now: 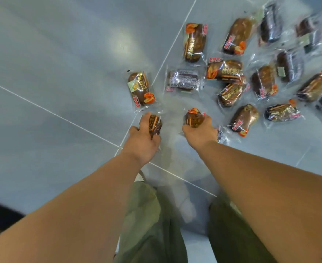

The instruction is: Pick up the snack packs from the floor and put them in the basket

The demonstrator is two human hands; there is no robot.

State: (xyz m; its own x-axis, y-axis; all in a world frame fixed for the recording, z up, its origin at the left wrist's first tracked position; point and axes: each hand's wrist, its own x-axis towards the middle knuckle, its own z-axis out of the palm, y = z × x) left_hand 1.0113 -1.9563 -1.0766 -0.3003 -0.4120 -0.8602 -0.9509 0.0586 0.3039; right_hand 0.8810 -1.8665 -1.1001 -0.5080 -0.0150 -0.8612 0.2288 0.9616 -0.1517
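Nearest to the camera, green trousers point(152, 224) are seen, and two bare arms are stretched out over the grey floor tiles point(52, 63). At the end of the left arm, the left hand point(142, 141) is closed around one snack pack point(155, 125); the fingers are curled under it and the thumb is pressed along its side, with the pack's long side pointing away from the wrist. The right hand point(200, 132) is wrapped around a second pack point(194, 118), whose orange end sticks out past the fingers. Whether either pack is lifted or is touching the floor cannot be told. A little farther, a pack with a green sticker point(140, 90) lies just beyond the left hand, and a brown pack point(243, 118) lies just beside the right hand. Farther off, many more packs point(230, 73) are spread out on the right side, so the right hand is nearer to them. No basket is seen, so the full hands probably have to be carried out of view next.
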